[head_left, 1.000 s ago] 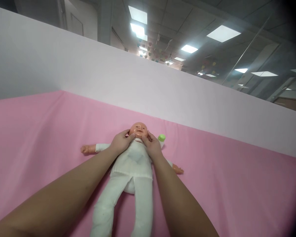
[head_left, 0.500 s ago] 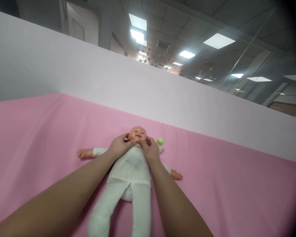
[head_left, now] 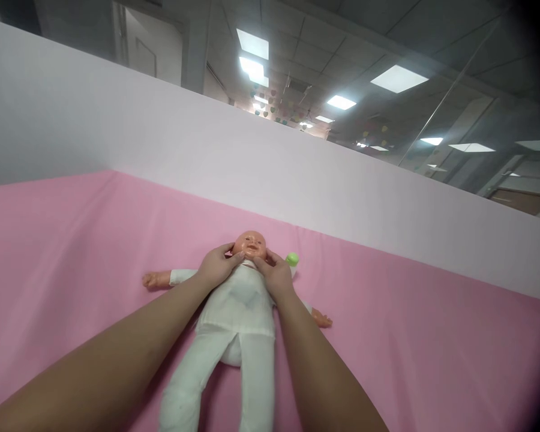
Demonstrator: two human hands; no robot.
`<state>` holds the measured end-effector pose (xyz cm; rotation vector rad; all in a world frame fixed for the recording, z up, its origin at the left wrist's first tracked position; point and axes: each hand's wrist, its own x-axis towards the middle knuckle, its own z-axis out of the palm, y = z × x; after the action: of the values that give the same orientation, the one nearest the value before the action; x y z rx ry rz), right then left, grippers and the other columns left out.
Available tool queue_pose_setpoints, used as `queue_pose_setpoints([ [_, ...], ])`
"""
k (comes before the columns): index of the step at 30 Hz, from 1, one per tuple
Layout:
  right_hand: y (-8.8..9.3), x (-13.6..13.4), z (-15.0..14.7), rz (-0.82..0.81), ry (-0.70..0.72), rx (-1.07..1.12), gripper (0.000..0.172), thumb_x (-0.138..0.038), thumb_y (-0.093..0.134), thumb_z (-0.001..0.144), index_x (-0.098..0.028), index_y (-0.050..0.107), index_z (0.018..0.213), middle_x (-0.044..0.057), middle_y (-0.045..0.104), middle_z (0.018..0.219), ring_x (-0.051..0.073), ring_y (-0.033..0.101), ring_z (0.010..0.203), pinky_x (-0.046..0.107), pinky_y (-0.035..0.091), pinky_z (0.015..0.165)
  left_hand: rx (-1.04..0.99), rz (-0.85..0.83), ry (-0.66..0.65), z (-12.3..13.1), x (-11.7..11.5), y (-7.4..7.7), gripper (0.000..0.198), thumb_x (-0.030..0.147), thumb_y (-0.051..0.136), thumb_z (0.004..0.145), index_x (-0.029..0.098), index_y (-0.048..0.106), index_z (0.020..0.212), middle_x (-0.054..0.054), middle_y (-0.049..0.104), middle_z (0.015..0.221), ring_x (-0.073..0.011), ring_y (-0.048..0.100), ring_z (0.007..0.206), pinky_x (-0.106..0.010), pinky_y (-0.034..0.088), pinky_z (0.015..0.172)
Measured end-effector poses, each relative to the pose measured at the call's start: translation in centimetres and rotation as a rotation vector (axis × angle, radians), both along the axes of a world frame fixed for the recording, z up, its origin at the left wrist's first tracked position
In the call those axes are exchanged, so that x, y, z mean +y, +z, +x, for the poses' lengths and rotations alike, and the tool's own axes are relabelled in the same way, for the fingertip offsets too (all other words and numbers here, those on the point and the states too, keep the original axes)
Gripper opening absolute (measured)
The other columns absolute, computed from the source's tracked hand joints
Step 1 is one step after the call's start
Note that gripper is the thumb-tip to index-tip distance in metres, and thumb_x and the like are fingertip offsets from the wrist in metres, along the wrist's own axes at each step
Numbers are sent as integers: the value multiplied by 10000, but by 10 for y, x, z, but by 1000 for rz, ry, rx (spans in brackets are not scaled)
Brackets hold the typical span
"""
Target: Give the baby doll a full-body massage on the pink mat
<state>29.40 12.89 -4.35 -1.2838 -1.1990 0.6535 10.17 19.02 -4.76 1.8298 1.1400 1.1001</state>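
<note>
A baby doll (head_left: 240, 306) with a white cloth body lies on its back on the pink sheet (head_left: 409, 336), arms spread and legs toward me. Its hard plastic head is held between both of my hands. My left hand (head_left: 218, 265) grips the left side of the head, with the thumb at the chin and the fingers partly hidden beside it. On the other side my right hand (head_left: 274, 275) does the same, its thumb near the chin and its fingers curled by the cheek. Both forearms reach over the doll's arms.
Just right of my right hand is a small object with a green top (head_left: 292, 258) and a whitish lower part, partly covered by the hand. Behind the sheet runs a white wall panel (head_left: 234, 162). Beyond it show ceiling lights and a glass partition.
Almost nothing differs. My thumbs have shifted slightly at the doll's chin, and the camera view has moved a little.
</note>
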Motion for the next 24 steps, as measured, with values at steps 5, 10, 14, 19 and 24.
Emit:
queue_pose_setpoints([
  [5,-6,3,5,-11,114,265,592,-452,815,752,-202,706,1278,63,743,1229,265,686,1136,397,535,1016,-128,-19,-11,2,5,-3,710,679,648,807,184,699,1313,-113,748,1218,-324,685,1115,-405,513,973],
  [10,-10,6,5,-69,133,441,668,-430,859,703,-185,681,1298,81,768,1147,263,700,1102,414,546,1001,-179,-53,2,5,5,-3,672,710,542,849,180,754,1204,-81,793,1016,-296,715,963,-406,532,904],
  [14,-14,10,7,-73,154,557,607,-430,867,695,-183,699,1223,96,763,1153,254,728,1011,411,568,956,-195,-29,-4,5,3,-1,665,714,538,854,188,758,1197,-82,791,1051,-304,705,1005,-396,528,916],
  [19,-15,10,6,-28,157,542,450,-561,772,777,-189,710,1023,85,777,984,243,735,888,376,598,830,-122,-19,-45,3,-2,3,677,722,540,855,208,729,1252,-83,765,1174,-310,689,1087,-380,515,955],
  [24,-9,5,0,2,0,151,556,-648,678,826,-198,689,1151,88,753,1130,254,708,1043,361,575,897,42,17,-29,2,-15,12,678,746,575,827,242,685,1267,-78,767,1134,-306,704,1023,-376,524,906],
])
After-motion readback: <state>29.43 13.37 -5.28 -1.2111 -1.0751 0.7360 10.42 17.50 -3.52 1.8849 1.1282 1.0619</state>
